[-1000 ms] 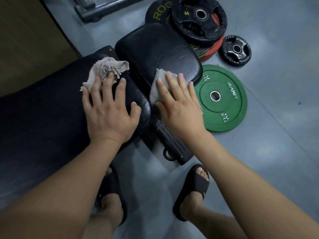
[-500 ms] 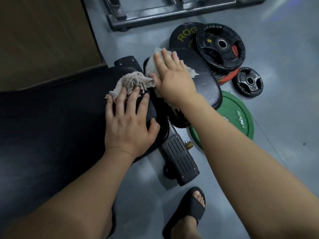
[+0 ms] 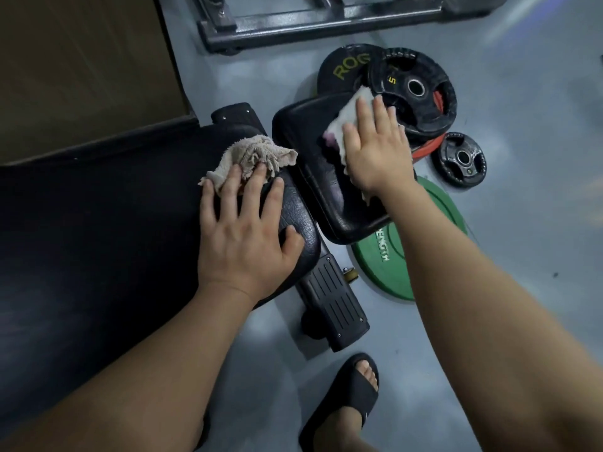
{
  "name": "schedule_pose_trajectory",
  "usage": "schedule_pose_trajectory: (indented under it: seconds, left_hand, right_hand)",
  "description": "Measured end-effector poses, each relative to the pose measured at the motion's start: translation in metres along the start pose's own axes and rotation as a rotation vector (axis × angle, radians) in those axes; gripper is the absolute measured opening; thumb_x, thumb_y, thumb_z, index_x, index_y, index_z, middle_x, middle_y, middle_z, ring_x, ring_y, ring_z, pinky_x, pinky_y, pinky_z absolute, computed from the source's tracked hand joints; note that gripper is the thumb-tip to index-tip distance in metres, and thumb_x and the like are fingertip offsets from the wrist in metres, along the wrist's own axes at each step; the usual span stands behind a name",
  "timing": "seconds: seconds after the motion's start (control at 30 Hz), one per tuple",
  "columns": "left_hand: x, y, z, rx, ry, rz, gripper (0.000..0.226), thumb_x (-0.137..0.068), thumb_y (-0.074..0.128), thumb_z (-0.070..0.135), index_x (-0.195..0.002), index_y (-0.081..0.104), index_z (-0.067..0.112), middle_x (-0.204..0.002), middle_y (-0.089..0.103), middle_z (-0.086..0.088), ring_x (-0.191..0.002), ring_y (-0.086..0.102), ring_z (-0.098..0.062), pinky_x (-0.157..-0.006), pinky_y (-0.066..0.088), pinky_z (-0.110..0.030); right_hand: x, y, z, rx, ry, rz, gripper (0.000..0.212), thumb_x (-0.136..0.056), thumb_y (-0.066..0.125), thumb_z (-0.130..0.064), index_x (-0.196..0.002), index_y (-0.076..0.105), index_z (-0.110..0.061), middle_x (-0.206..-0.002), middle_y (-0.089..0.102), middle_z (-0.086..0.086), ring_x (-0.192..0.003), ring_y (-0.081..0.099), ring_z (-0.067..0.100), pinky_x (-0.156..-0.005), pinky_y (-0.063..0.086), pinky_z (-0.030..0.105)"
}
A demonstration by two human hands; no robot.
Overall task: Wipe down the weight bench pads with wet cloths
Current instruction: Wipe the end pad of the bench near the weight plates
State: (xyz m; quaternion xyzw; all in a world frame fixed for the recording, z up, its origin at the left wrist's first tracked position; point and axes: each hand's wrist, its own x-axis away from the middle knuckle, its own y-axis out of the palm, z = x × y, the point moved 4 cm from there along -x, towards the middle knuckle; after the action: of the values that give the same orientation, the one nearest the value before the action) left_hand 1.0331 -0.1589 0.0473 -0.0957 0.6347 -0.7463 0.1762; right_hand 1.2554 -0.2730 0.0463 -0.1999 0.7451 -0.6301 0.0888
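The long black back pad (image 3: 98, 230) of the bench fills the left. The smaller black seat pad (image 3: 306, 151) lies just right of it. My left hand (image 3: 244, 236) lies flat on the back pad's end, fingertips pressing a crumpled beige cloth (image 3: 257, 154). My right hand (image 3: 375, 148) is spread flat on a white cloth (image 3: 346, 119), pressing it onto the seat pad's far right part. Most of the white cloth is hidden under the palm.
Black weight plates (image 3: 414, 89) are stacked beyond the seat pad, a small black plate (image 3: 461, 158) to the right, a green plate (image 3: 391, 256) under the seat's edge. The bench's black foot (image 3: 332, 305) juts toward my sandalled foot (image 3: 352, 396). A metal rack base (image 3: 326, 24) crosses the top.
My right hand slid the white cloth from the seat pad's near edge to its far side, then rightward. My left hand stayed on the beige cloth. The view shifted.
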Motion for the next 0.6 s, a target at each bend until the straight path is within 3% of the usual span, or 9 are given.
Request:
schedule_pose_trajectory:
  seconds: [0.07,0.2,0.27,0.43,0.6]
  left_hand:
    - [0.001,0.001,-0.001,-0.007,-0.001,-0.002,0.069,-0.093,0.041,0.05,-0.154,0.041,0.019,-0.162,0.034,-0.009,-0.151,0.023,-0.036,-0.122,0.014,-0.062]
    - [0.002,0.002,0.0,-0.001,0.009,0.001,0.069,-0.092,0.043,0.05,-0.153,0.042,0.019,-0.162,0.034,-0.009,-0.15,0.026,-0.036,-0.121,0.014,-0.061]
    - [0.002,0.002,0.0,0.004,0.006,0.003,0.069,-0.092,0.043,0.05,-0.153,0.042,0.019,-0.162,0.035,-0.009,-0.151,0.025,-0.036,-0.121,0.014,-0.061]
    - [0.0,0.002,0.0,0.008,0.001,0.015,0.069,-0.091,0.044,0.05,-0.153,0.044,0.019,-0.162,0.035,-0.008,-0.151,0.026,-0.035,-0.122,0.014,-0.061]
    - [0.002,0.004,0.001,0.012,-0.01,0.005,0.069,-0.091,0.043,0.051,-0.153,0.043,0.02,-0.162,0.035,-0.008,-0.152,0.024,-0.034,-0.122,0.014,-0.061]
  right_hand:
    - [0.014,0.005,-0.004,0.008,0.002,0.012,0.064,-0.106,0.02,-0.056,-0.164,0.011,-0.031,-0.173,0.0,0.002,-0.159,-0.004,0.026,-0.128,0.001,0.047]
    - [0.078,0.02,-0.015,0.056,-0.198,0.029,0.061,-0.107,0.023,-0.054,-0.164,0.014,-0.032,-0.172,0.006,0.003,-0.159,0.0,0.029,-0.127,0.001,0.046]
    - [0.065,0.018,-0.015,0.076,-0.236,0.019,0.06,-0.107,0.024,-0.053,-0.163,0.016,-0.033,-0.172,0.008,0.002,-0.158,0.003,0.028,-0.127,0.004,0.047]
    - [-0.023,0.009,-0.026,0.065,-0.134,-0.008,0.06,-0.107,0.022,-0.054,-0.163,0.015,-0.034,-0.172,0.005,0.001,-0.158,0.0,0.03,-0.127,0.003,0.049]
    - [-0.016,0.017,-0.049,0.08,-0.41,-0.018,0.062,-0.103,0.026,-0.059,-0.16,0.027,-0.036,-0.17,0.019,0.001,-0.158,0.006,0.031,-0.127,0.005,0.052]
